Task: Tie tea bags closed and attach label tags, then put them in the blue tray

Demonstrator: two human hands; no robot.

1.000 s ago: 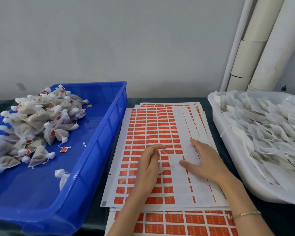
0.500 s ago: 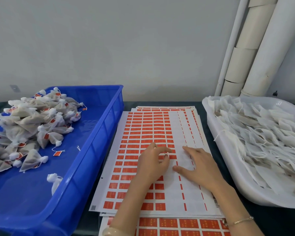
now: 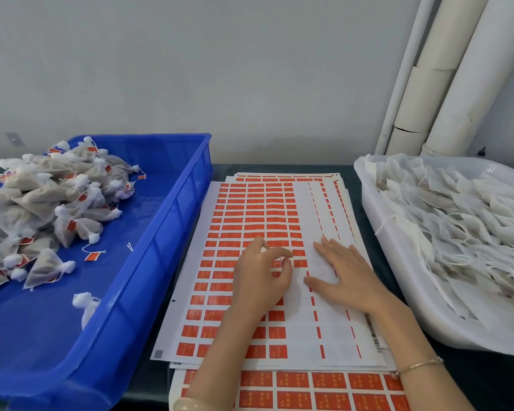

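Yellow marks on the red labels (image 3: 293, 380) seem unreadable, too blurred.

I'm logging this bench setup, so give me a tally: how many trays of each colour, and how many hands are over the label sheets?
Blue tray: 1
White tray: 1
Hands over the label sheets: 2, the left hand and the right hand
Total: 4

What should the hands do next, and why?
Probably peel one red label off the sheet. The left hand curls its fingers at the edge of the red rows, and the right hand lies flat, holding the sheet down.
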